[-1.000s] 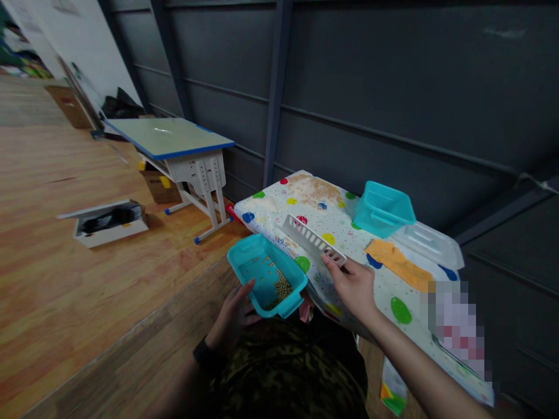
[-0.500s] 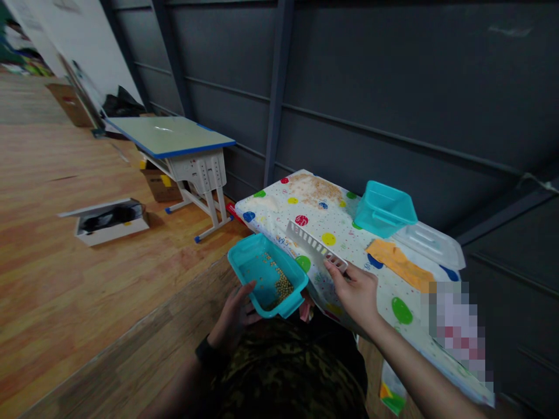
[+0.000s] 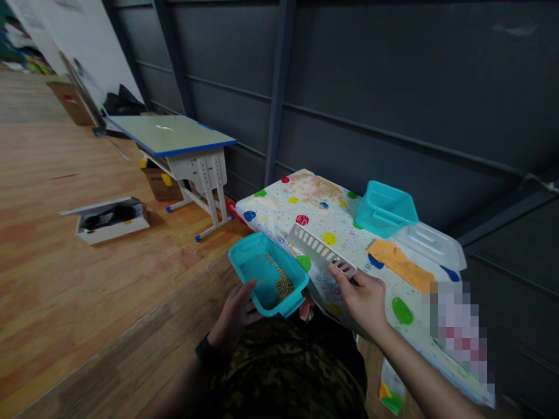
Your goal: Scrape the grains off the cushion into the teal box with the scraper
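Observation:
My left hand (image 3: 233, 314) grips the near side of a teal plastic tub (image 3: 267, 273) with small yellowish beans in it, held just off the near edge of a table under a white cloth with coloured dots (image 3: 314, 224). My right hand (image 3: 362, 297) pinches one end of a white slotted plastic piece (image 3: 321, 251), which lies low across the cloth beside the tub. A patch of loose grains (image 3: 315, 187) is spread at the far end of the cloth.
A second teal tub (image 3: 383, 208) stands at the back of the table beside a clear plastic lid (image 3: 432, 245) and an orange cloth (image 3: 399, 263). A blue-edged desk (image 3: 170, 135) and an open white box (image 3: 107, 218) stand on the wooden floor to the left. A dark wall runs behind.
My right hand has drawn the white slotted piece nearer and to the right, lowering it towards the cloth. The tub and my left hand have stayed in place.

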Available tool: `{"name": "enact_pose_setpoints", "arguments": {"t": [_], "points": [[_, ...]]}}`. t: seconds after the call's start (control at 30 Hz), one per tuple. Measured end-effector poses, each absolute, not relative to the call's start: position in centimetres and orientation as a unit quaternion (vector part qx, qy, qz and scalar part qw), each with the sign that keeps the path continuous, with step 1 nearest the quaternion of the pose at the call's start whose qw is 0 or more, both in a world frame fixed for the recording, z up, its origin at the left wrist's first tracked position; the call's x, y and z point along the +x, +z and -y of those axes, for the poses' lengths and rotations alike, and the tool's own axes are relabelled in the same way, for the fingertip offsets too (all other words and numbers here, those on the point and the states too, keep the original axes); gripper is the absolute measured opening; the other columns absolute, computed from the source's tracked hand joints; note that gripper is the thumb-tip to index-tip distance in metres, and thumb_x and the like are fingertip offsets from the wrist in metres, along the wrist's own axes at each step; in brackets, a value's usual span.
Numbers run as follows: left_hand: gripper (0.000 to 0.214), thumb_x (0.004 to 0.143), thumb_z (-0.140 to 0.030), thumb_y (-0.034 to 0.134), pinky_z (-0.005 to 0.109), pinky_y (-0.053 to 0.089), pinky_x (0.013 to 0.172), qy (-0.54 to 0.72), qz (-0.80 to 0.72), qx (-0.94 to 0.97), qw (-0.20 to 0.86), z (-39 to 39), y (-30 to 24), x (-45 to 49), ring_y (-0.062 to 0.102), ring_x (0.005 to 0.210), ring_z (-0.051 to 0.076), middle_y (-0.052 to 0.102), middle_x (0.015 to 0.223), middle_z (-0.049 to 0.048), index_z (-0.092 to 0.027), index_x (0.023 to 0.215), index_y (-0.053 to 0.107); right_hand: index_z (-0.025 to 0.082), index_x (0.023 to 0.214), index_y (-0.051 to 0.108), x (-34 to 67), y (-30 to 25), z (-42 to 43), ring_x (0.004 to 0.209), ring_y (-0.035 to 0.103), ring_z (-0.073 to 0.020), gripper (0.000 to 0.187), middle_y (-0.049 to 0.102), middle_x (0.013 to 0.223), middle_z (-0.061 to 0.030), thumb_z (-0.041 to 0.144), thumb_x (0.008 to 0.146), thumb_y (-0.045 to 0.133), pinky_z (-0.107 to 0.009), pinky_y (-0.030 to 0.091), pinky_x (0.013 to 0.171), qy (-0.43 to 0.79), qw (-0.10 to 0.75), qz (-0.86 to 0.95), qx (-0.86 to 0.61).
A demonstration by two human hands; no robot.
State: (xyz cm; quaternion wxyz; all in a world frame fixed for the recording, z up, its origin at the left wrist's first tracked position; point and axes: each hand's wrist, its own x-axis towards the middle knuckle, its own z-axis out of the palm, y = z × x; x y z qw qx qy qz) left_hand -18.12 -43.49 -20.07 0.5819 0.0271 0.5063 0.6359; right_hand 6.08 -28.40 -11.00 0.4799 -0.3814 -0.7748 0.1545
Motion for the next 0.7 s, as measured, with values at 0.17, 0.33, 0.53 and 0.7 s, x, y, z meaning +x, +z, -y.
{"name": "enact_pose_setpoints", "arguments": {"t": [0.17,0.33,0.53,0.7], "points": [[0.066,0.101,-0.054,0.085,0.055,0.072,0.110,0.631,-0.506,0.029,0.587,43.6,-20.0,-18.2,0.084,0.132,0.040,0.080,0.156,0.0209,-0.021,0.155,0.068,0.021,0.063,0.078,6.3,-10.4,29.3,0.047,0.062,-0.0174,0.052,0.069,0.054,-0.0007,0.056,0.101,0.077,-0.026,0.047,0.050,0.196,0.452,0.783,-0.380],[0.065,0.096,-0.055,0.089,0.055,0.072,0.109,0.633,-0.512,0.022,0.581,43.6,-20.1,-18.1,0.084,0.131,0.041,0.084,0.146,0.0199,-0.021,0.148,0.072,0.019,0.066,0.082,6.8,-10.3,28.6,0.046,0.057,-0.0160,0.052,0.064,0.050,-0.0001,0.059,0.100,0.078,-0.026,0.043,0.048,0.158,0.476,0.763,-0.408],[0.071,0.092,-0.056,0.093,0.054,0.074,0.103,0.641,-0.505,0.030,0.577,43.7,-20.3,-18.1,0.085,0.127,0.041,0.082,0.151,0.0203,-0.021,0.150,0.071,0.020,0.062,0.076,7.3,-10.4,27.3,0.043,0.051,-0.0153,0.066,0.059,0.047,-0.0003,0.074,0.101,0.073,-0.027,0.039,0.046,0.128,0.464,0.765,-0.428],[0.077,0.089,-0.059,0.096,0.054,0.074,0.104,0.636,-0.504,0.030,0.584,43.8,-20.4,-18.2,0.084,0.131,0.044,0.083,0.148,0.0224,-0.020,0.150,0.072,0.022,0.056,0.071,7.4,-10.3,27.5,0.042,0.049,-0.0148,0.073,0.055,0.044,0.0001,0.080,0.100,0.071,-0.027,0.039,0.046,0.129,0.461,0.768,-0.424]]}}
